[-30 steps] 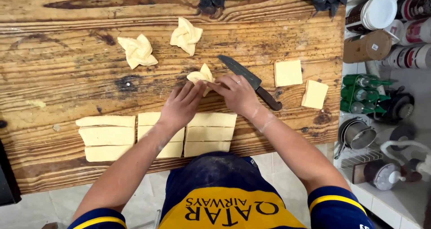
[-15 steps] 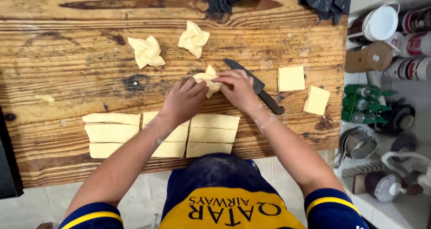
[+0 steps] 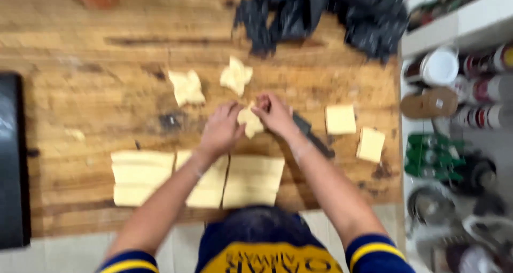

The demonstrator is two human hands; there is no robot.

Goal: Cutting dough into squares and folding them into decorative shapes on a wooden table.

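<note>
Head view: left hand (image 3: 220, 131) and right hand (image 3: 275, 114) pinch one folded dough piece (image 3: 250, 121) together mid-counter (image 3: 80, 91), each grip closed on it, knife (image 3: 315, 139) just beside.

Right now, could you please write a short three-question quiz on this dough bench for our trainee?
1. True or false: both hands touch the dough piece.
2. How many folded pinwheels lie beyond the hands? A one, B two, C four.
3. Which hand lies nearest the knife?

Key: 1 true. 2 B; the second lies right of the first. 3 The right hand; the left hand lies further off.
</note>
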